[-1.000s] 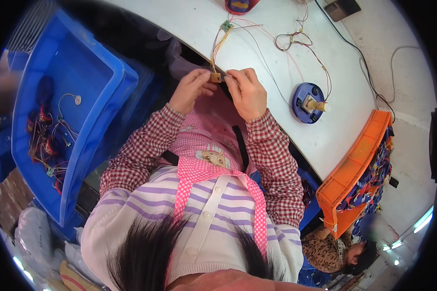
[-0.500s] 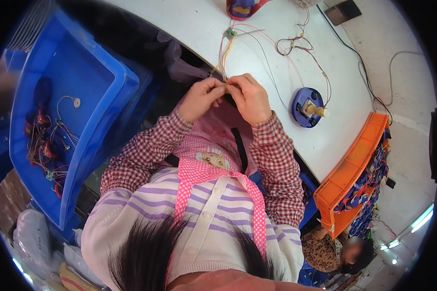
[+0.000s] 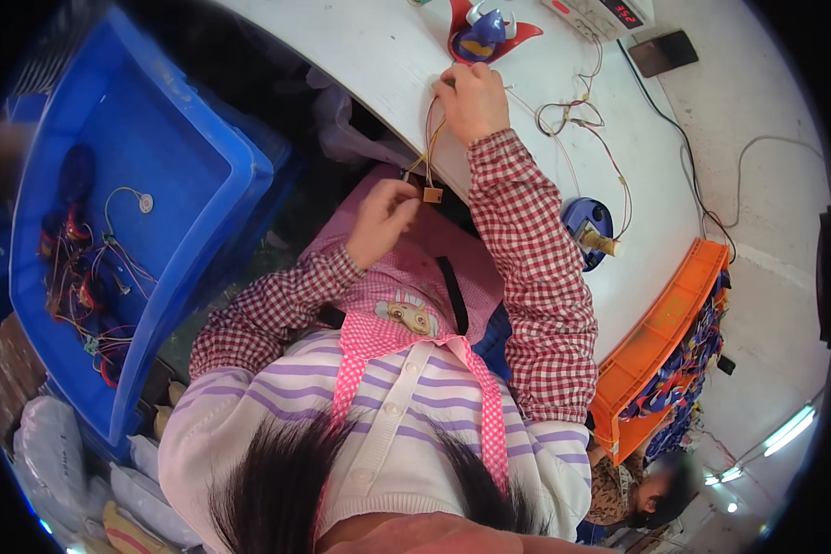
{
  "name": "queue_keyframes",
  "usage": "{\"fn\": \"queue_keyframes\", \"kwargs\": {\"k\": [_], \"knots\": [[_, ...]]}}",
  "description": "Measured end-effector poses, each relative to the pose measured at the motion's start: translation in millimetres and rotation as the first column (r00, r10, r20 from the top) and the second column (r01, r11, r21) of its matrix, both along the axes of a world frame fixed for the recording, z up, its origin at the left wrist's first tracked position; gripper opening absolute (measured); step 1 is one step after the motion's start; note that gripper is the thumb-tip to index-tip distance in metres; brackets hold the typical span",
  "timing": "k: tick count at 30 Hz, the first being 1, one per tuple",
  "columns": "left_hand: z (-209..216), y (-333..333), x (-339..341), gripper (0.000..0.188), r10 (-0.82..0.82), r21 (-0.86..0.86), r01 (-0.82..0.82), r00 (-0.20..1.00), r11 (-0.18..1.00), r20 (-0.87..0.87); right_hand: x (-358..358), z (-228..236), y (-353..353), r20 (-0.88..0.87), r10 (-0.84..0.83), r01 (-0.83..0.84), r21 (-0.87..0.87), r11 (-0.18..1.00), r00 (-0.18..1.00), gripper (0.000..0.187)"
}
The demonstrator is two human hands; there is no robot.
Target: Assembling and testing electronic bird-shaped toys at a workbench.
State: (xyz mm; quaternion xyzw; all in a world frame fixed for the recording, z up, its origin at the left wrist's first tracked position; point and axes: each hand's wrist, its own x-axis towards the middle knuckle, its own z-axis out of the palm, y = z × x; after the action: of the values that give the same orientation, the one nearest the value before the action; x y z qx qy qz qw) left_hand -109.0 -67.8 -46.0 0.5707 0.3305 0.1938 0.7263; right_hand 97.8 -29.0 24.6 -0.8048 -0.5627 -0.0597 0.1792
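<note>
My right hand (image 3: 474, 103) reaches over the white table's edge, fingers closed around a bunch of thin wires (image 3: 431, 138). Whatever part joins the wires there is mostly hidden under the fingers. From the bunch dangles a small brown rectangular part (image 3: 433, 195), just off the table's edge. Beside it my left hand (image 3: 385, 220) is half curled, thumb and forefinger a little apart, with nothing seen between them. Just beyond the right hand stands a purple toy figure (image 3: 486, 35) with white horns and a red cape.
A purple-blue round base (image 3: 585, 220) with a tan cylinder sits on the white table (image 3: 646, 277), wired toward a white box with a lit display (image 3: 609, 13). Left is a blue bin (image 3: 189, 111) of wired parts; right, an orange crate (image 3: 657, 334) of colourful pieces. A person (image 3: 632, 489) is beyond.
My hands, together at the table's edge before, have parted. The right moved up and away to the wires near the figure; the left dropped back slightly. The brown part now hangs loose.
</note>
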Motion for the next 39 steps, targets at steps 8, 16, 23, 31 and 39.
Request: {"fn": "queue_keyframes", "kwargs": {"k": [8, 16, 23, 31, 39], "knots": [[-6.9, 20.8, 9.7, 0.043, 0.257, -0.402, -0.152, 0.941, 0.903, 0.221, 14.1, 22.6, 1.1, -0.577, -0.141, 0.0, -0.237, 0.971, 0.805, 0.02], [-3.9, 32.8, 0.1, 0.038, 0.017, -0.376, 0.097, 0.957, 0.921, 0.289, 20.2, 15.5, -2.3, -0.614, -0.061, -0.05, -0.162, 0.986, 0.787, 0.021], [11.9, 29.1, -3.2, 0.035, -0.005, -0.455, 0.146, 0.955, 0.878, 0.297, 19.3, 9.1, -4.2, -0.643, -0.02, -0.036, -0.074, 0.997, 0.766, 0.021], [29.5, 27.8, -2.1, 0.028, 0.082, -0.608, 0.181, 0.922, 0.773, 0.379, 9.9, 9.6, -14.9, -0.142, 0.193, -0.116, 0.425, 0.898, 0.971, 0.018], [37.4, 22.3, -0.9, 0.024, 0.132, -0.597, 0.112, 0.928, 0.794, 0.349, -82.2, 39.3, -98.4, -0.474, 0.265, -0.174, 0.228, 0.958, 0.84, 0.031]]}}
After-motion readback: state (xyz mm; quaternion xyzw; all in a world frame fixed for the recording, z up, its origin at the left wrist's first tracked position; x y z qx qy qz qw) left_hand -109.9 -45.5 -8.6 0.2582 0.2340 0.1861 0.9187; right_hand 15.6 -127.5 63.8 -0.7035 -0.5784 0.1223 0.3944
